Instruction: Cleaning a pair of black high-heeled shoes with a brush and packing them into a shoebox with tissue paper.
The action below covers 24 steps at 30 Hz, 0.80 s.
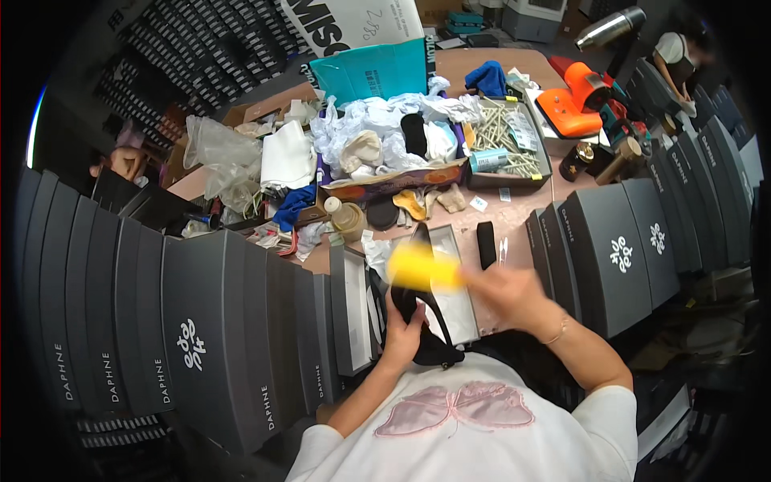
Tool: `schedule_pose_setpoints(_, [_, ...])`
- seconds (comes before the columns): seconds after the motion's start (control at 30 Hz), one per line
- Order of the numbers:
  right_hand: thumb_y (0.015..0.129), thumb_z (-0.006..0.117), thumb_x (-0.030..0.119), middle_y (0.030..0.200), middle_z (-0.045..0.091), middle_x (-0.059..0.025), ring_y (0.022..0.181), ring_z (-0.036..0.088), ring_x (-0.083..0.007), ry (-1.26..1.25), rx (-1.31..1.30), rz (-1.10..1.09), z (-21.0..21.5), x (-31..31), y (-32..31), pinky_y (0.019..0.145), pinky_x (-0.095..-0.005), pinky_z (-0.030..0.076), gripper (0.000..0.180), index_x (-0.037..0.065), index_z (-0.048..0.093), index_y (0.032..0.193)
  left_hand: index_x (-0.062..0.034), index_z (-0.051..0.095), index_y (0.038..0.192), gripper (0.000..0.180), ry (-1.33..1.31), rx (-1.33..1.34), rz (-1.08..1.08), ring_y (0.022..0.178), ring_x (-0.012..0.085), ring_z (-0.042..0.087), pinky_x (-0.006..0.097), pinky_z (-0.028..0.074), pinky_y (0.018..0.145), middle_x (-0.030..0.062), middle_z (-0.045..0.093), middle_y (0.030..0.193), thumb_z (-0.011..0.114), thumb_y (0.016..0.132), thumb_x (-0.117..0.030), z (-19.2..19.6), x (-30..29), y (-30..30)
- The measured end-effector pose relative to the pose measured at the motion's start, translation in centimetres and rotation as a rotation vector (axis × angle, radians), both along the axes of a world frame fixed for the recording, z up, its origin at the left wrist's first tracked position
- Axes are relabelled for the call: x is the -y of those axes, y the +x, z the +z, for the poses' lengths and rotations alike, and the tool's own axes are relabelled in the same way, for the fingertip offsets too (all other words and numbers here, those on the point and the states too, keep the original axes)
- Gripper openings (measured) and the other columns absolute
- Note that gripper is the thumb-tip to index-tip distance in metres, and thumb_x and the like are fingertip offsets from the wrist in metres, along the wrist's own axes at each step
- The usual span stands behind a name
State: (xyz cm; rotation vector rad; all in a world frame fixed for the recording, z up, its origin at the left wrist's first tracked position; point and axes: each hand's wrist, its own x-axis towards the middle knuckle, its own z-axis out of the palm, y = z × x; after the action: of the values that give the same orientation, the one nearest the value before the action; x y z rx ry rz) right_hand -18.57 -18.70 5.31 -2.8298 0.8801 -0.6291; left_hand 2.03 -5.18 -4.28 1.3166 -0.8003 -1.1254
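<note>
- Table [514, 213]: cluttered across the upper centre with rags, a teal box [371, 71] and an orange tool [572, 103]; grey boxes [201, 337] stacked at left and right.
- Left hand [403, 328]: lower centre, clamped on a black shoe [419, 309].
- Right hand [507, 293]: just right of the shoe, gripping a blurred yellow cloth [424, 267] directly above it.

My left hand [404, 328] grips a black shoe [424, 321] just in front of the open grey shoebox [454, 289]. My right hand [507, 296] wipes a blurred yellow cloth [424, 267] above that box.
</note>
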Motion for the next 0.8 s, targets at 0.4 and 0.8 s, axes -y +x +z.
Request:
schedule_pose_setpoints(0.4, [0.084,0.062,0.013,0.068,0.053,-0.0074,0.053,0.056,-0.0235,0.066,0.293,-0.108,-2.7,2.7,1.5,0.047,-0.0354,0.047,0.038,0.017,0.061,0.121,0.0002,0.054,0.099,0.036,0.250,-1.039,-0.395,0.064,0.0170,0.053,0.032,0.047,0.061,0.0062,0.054,0.073,0.051,0.096,-0.036,4.4,0.2,5.8])
schedule_pose_setpoints(0.8, [0.083,0.064,0.017,0.074,0.058,-0.0067,0.061,0.061,-0.0246,0.139,-0.069,-0.215,-5.5,3.7,-0.8,0.050,-0.0345,0.049,0.046,0.018,0.056,0.128,-0.0001,0.037,0.137,0.048,0.346,-1.344,-0.484,0.061,0.0090,0.047,0.022,0.043,0.053,0.0018,0.048,0.075,0.051,0.098,-0.025,-0.2,0.9,5.9])
